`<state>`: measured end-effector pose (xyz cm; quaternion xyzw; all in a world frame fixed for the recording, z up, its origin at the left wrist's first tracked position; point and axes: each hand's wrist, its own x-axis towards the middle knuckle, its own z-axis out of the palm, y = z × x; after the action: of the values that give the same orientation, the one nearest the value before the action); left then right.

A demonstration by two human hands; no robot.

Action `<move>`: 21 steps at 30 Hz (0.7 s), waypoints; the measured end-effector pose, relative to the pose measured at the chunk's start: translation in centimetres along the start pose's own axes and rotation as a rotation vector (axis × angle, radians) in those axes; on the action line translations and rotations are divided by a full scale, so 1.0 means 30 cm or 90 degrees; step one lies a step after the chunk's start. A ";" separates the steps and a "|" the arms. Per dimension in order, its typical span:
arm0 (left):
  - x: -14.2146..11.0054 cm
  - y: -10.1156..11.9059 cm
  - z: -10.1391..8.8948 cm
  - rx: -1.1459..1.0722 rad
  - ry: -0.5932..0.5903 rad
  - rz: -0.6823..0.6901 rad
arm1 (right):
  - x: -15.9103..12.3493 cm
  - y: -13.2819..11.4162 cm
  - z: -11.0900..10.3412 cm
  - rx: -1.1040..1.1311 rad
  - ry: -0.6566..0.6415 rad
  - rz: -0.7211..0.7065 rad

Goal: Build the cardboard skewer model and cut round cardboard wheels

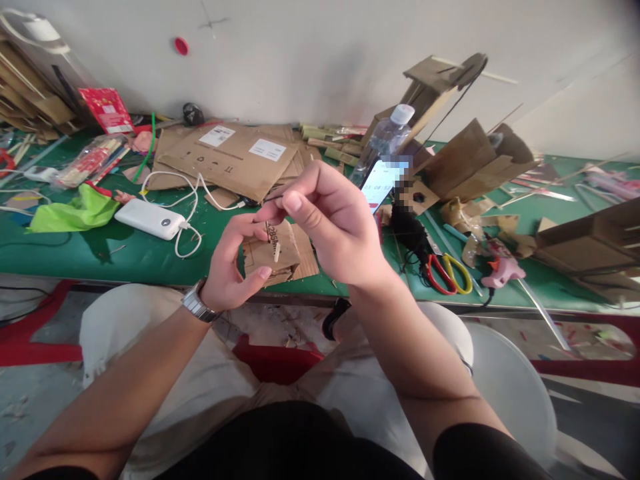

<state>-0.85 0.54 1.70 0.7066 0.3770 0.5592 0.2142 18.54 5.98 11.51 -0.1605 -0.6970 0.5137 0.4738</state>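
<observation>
My left hand (231, 263), with a metal watch at the wrist, curves open at the left end of a small cardboard box (285, 248). Thumb and fingers are apart and overlap the box in view; I cannot tell if they press on it. The box sits at the table's front edge, with printed marks and a short pale stick on its face. Just above it my right hand (335, 223) is closed in a pinch, its fingertips close to my left index finger. A thin dark piece shows at the pinch, too small to name.
On the green table (165, 263) lie a white power bank (149, 219) with cable, flat cardboard (230, 157), scissors (450, 275) and a pink glue gun (504, 270). A lit phone (379, 183) leans by a bottle (390, 137). Cardboard structures (475, 160) stand right.
</observation>
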 end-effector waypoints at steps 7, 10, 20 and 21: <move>-0.004 0.001 0.002 -0.007 0.001 -0.011 | 0.006 -0.010 0.004 -0.003 0.004 0.003; -0.003 0.002 0.003 -0.007 -0.002 -0.010 | 0.007 -0.013 0.004 -0.013 0.006 0.009; 0.006 0.016 0.008 0.010 0.004 -0.011 | 0.022 -0.031 0.013 -0.011 0.027 -0.005; 0.006 0.016 0.009 0.010 0.005 -0.009 | 0.023 -0.031 0.013 -0.006 0.028 -0.002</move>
<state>-0.45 0.41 2.08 0.7035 0.3870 0.5574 0.2114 18.11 5.86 12.66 -0.1733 -0.6890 0.5060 0.4891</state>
